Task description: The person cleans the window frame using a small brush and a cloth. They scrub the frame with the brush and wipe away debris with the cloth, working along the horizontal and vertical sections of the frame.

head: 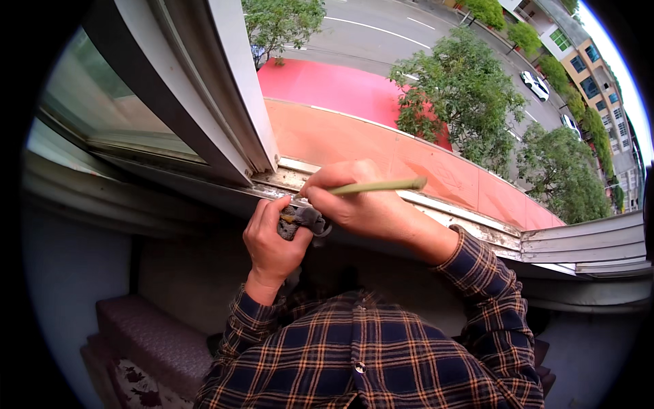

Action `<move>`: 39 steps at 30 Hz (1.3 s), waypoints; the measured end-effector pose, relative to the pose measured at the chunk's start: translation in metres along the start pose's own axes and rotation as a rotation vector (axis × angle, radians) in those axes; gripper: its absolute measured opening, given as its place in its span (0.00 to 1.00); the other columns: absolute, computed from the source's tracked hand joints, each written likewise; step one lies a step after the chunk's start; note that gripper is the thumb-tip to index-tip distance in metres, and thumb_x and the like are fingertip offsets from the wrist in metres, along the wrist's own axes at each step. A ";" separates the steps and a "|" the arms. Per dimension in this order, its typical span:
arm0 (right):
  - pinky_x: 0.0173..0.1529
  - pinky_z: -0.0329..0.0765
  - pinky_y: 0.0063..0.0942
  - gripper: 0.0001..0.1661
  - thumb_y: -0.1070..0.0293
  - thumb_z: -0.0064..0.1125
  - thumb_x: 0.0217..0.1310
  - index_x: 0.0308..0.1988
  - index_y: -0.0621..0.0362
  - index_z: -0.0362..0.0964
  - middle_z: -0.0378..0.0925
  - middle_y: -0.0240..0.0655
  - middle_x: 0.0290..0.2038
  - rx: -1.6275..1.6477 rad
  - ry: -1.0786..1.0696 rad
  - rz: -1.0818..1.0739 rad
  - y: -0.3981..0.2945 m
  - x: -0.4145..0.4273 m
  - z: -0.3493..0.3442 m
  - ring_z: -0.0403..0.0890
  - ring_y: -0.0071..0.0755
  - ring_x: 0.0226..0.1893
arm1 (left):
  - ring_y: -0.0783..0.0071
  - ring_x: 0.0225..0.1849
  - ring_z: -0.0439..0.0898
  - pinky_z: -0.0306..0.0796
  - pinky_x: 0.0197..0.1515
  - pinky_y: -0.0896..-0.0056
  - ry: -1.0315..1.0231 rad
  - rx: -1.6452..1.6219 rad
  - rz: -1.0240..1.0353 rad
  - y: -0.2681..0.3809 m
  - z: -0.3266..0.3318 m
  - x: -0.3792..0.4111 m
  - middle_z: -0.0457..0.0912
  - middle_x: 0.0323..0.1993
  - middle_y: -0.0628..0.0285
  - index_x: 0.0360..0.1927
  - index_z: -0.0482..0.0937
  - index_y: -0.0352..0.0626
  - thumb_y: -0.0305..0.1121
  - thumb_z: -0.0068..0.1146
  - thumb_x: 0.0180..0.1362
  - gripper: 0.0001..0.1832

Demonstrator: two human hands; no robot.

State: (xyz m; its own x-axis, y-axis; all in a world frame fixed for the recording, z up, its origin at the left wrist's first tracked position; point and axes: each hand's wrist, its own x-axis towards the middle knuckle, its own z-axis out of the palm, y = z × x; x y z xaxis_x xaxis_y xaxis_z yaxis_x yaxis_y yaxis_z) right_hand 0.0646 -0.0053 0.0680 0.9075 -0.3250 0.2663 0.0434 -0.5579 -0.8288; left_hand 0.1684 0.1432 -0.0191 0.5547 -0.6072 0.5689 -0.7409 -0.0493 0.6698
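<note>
My right hand [370, 212] grips a slender green stick-like tool [378, 186] much as one holds a pen. Its blunt end points right, and its working tip reaches down beside my left fingertips at the dirty window track [273, 192]. A crumpled grey knitted cloth [301, 220] with a small yellow patch, possibly a sock or glove, is bunched in my left hand [273, 248]. The left thumb presses its near side, while the fingers rest at the edge of the track. What the tool's tip is made of is too small to tell.
An upright sliding window frame [225, 87] stands just left of my hands. Beyond the sill lies a salmon-coloured ledge [332, 133], with a red awning [327, 84], trees and a street below. A purple upholstered seat [153, 337] is at lower left.
</note>
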 end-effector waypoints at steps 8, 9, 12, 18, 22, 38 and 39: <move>0.26 0.71 0.36 0.09 0.73 0.54 0.56 0.24 0.65 0.74 0.73 0.45 0.18 -0.350 -0.134 0.235 -0.022 -0.011 -0.035 0.74 0.42 0.18 | 0.50 0.32 0.78 0.75 0.36 0.57 0.006 0.016 0.003 -0.003 0.002 -0.008 0.77 0.32 0.53 0.45 0.78 0.37 0.28 0.62 0.38 0.24; 0.26 0.71 0.35 0.09 0.73 0.54 0.57 0.24 0.64 0.75 0.73 0.43 0.17 -0.429 -0.157 0.316 -0.023 -0.016 -0.044 0.74 0.39 0.18 | 0.50 0.32 0.78 0.75 0.36 0.57 0.012 0.022 -0.002 -0.003 0.000 -0.009 0.77 0.32 0.53 0.45 0.78 0.37 0.28 0.62 0.38 0.24; 0.28 0.72 0.30 0.08 0.72 0.55 0.58 0.29 0.64 0.78 0.76 0.37 0.19 -0.361 -0.216 0.362 -0.025 -0.030 -0.062 0.77 0.30 0.22 | 0.50 0.32 0.79 0.75 0.37 0.57 0.034 0.023 0.012 -0.005 0.004 -0.011 0.77 0.32 0.53 0.44 0.78 0.37 0.28 0.61 0.37 0.24; 0.30 0.75 0.25 0.08 0.71 0.58 0.62 0.37 0.64 0.81 0.81 0.38 0.25 -0.141 -0.090 0.101 -0.016 -0.002 -0.014 0.79 0.24 0.25 | 0.50 0.32 0.79 0.75 0.37 0.57 0.003 -0.006 0.046 0.001 0.010 -0.005 0.78 0.32 0.54 0.44 0.78 0.39 0.29 0.64 0.38 0.24; 0.33 0.77 0.29 0.08 0.74 0.57 0.58 0.37 0.64 0.80 0.82 0.41 0.27 -0.133 -0.072 0.072 -0.010 -0.012 -0.014 0.82 0.35 0.26 | 0.49 0.33 0.79 0.75 0.37 0.56 -0.023 0.014 0.023 0.000 0.003 -0.005 0.78 0.33 0.54 0.44 0.78 0.39 0.29 0.63 0.38 0.23; 0.41 0.76 0.22 0.09 0.76 0.56 0.59 0.39 0.64 0.81 0.83 0.33 0.31 -0.150 0.093 0.634 -0.020 -0.199 -0.163 0.79 0.22 0.35 | 0.46 0.37 0.79 0.75 0.43 0.56 -0.026 0.009 0.009 0.005 0.007 -0.007 0.77 0.35 0.49 0.45 0.77 0.36 0.24 0.58 0.40 0.22; 0.41 0.76 0.22 0.09 0.76 0.56 0.59 0.39 0.64 0.81 0.83 0.33 0.31 -0.131 0.097 0.601 -0.018 -0.205 -0.169 0.79 0.21 0.35 | 0.46 0.37 0.79 0.75 0.43 0.57 -0.033 0.006 0.000 0.004 0.006 -0.007 0.77 0.35 0.49 0.45 0.77 0.36 0.23 0.57 0.40 0.22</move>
State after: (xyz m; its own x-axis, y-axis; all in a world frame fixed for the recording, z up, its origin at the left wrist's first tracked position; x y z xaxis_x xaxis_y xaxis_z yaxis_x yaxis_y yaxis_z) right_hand -0.1925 -0.0580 0.1115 0.7152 -0.6756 -0.1791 -0.5199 -0.3429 -0.7824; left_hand 0.1588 0.1422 -0.0232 0.5422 -0.6330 0.5525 -0.7431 -0.0544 0.6669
